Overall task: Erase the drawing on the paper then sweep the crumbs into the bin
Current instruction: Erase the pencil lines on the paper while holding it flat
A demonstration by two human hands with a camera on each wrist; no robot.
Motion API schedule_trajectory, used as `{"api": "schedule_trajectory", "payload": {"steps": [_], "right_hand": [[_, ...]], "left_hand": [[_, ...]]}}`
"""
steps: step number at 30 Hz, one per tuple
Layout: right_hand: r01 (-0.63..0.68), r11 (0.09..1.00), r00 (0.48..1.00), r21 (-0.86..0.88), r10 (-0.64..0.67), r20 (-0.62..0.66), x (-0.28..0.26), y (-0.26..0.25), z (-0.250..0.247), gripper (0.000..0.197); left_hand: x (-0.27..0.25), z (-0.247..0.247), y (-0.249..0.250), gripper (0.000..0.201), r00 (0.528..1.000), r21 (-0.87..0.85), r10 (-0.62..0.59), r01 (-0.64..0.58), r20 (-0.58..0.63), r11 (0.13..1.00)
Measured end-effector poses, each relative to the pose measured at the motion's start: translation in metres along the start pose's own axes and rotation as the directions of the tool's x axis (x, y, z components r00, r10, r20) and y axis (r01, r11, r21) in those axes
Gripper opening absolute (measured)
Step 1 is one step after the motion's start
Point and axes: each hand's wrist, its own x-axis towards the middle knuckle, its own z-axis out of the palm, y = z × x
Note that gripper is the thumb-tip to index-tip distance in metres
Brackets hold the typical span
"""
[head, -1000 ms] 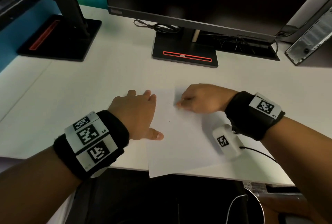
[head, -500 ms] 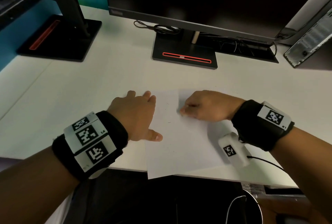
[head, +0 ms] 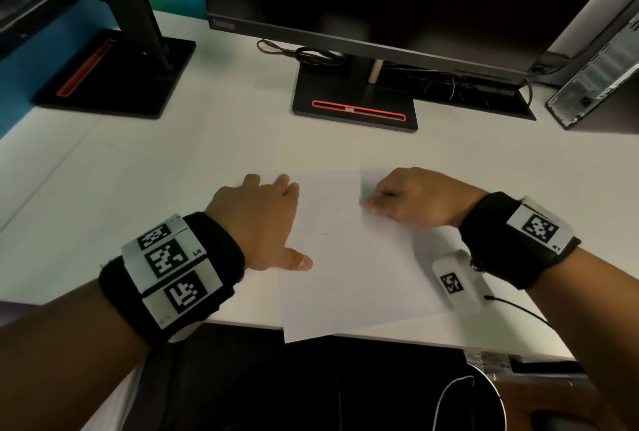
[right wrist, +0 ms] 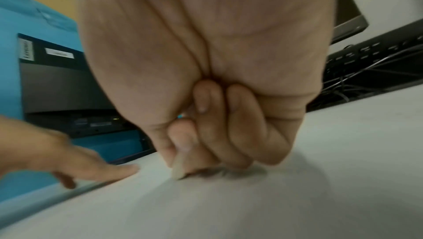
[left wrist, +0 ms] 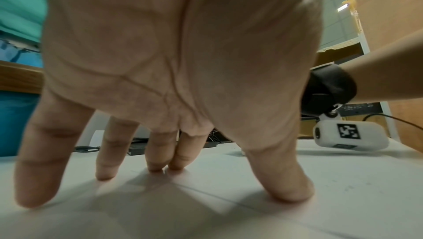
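Paper (head: 349,257): lies flat on the white surface (head: 173,171), near edge overhanging it; faint marks remain.
Eraser (right wrist: 178,171): pale, tip pressed on the paper.
Right hand (head: 411,197): fingers curled, pinching the eraser.
Left hand (head: 256,219): fingers spread straight, pressing the paper's left edge.
Bin (head: 484,396): below the surface, right.

Black wristbands (head: 214,257) on bare forearms, white tags with black square codes (head: 536,228)

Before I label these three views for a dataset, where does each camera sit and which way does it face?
Head: on the head, looking down at the desk, paper, both hands and wristbands.
Left wrist: under the left hand, along flat fingers pressing the paper.
Right wrist: under the right hand, along fingers pinching an eraser.
All show the paper.
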Motion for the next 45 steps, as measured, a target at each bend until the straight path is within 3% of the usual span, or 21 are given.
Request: {"api": "schedule_trajectory", "payload": {"steps": [3,8,13,17,22,27,31,35,41,45], "right_hand": [[0.107,0.994,0.993,-0.030,-0.105,0.059,-0.008,-0.012,0.016,0.050],[-0.007,0.999,1.000,0.053,0.006,0.024,-0.010,0.002,0.006,0.049],[0.110,0.994,0.988,0.004,-0.110,0.111,-0.019,-0.016,0.021,0.051],[-0.013,0.999,0.998,0.038,0.011,0.054,-0.011,-0.006,0.007,0.049],[0.075,0.997,0.994,-0.026,-0.072,0.086,-0.011,-0.032,0.018,0.048],[0.021,1.000,0.999,-0.019,-0.021,0.044,0.009,-0.033,0.005,0.049],[0.059,0.998,0.998,-0.025,-0.058,0.022,0.010,-0.044,0.008,0.047],[0.013,1.000,1.000,0.026,-0.013,0.021,0.004,-0.037,0.002,0.046],[-0.115,0.960,0.993,0.254,0.109,0.037,-0.022,-0.006,0.003,0.041],[-0.151,0.904,0.986,0.401,0.168,-0.006,-0.040,0.015,0.004,0.040]], "left_hand": [[0.001,-0.001,0.000,0.116,1.000,0.010,0.005,-0.005,0.000,1.000],[0.001,-0.001,0.001,0.117,1.000,0.009,-0.001,0.001,-0.002,1.000],[0.001,-0.001,0.000,0.117,1.000,-0.002,0.004,-0.004,0.003,1.000],[0.000,0.000,0.001,0.117,1.000,-0.002,-0.003,0.003,-0.002,1.000],[0.001,0.000,0.002,0.117,1.000,-0.002,-0.002,0.002,-0.008,1.000],[0.001,0.001,0.002,0.113,1.000,-0.018,-0.002,0.001,-0.023,1.000],[0.002,0.001,0.001,0.114,0.999,-0.040,0.005,-0.007,-0.036,0.999],[0.002,-0.002,-0.004,0.111,0.999,-0.072,0.015,-0.017,-0.032,0.997],[0.011,-0.012,-0.006,0.082,0.996,-0.168,-0.042,0.029,-0.073,0.985],[0.022,-0.021,-0.001,0.100,0.994,-0.194,-0.043,0.022,-0.104,0.981]]}}
